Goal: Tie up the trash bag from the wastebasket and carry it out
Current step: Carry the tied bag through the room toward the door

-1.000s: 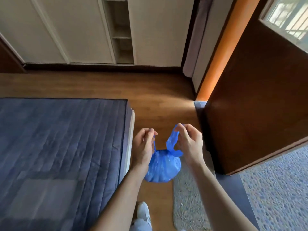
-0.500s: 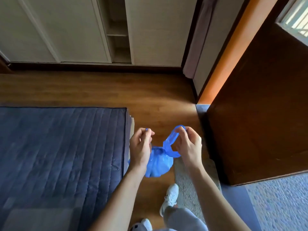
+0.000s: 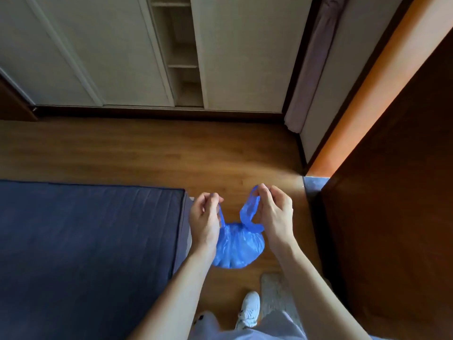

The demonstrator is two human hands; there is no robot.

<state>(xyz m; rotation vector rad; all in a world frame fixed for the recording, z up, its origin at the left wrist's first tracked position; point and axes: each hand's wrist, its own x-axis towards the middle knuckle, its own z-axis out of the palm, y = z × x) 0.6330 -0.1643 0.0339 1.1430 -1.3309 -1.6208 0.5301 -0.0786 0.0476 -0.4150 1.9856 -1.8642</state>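
Observation:
A small blue trash bag (image 3: 239, 247) hangs in the air in front of me, above the wooden floor. Its top is gathered and two handle loops rise from it. My left hand (image 3: 204, 220) pinches the thin left handle strip between thumb and fingers. My right hand (image 3: 275, 213) holds the wider right loop, which stands up over my fingertips. The two hands are a little apart, level with each other. No wastebasket is in view.
A bed with a dark blue quilted cover (image 3: 85, 253) fills the left, its corner close to my left hand. A dark wooden door (image 3: 397, 192) stands open at the right. Pale wardrobe doors (image 3: 98, 50) line the far wall. My white shoe (image 3: 248, 310) and a mat (image 3: 277, 293) are below.
I have stepped forward and the view has shifted. My hands have drawn slightly apart, pulling the two handles up and outward from the gathered bag.

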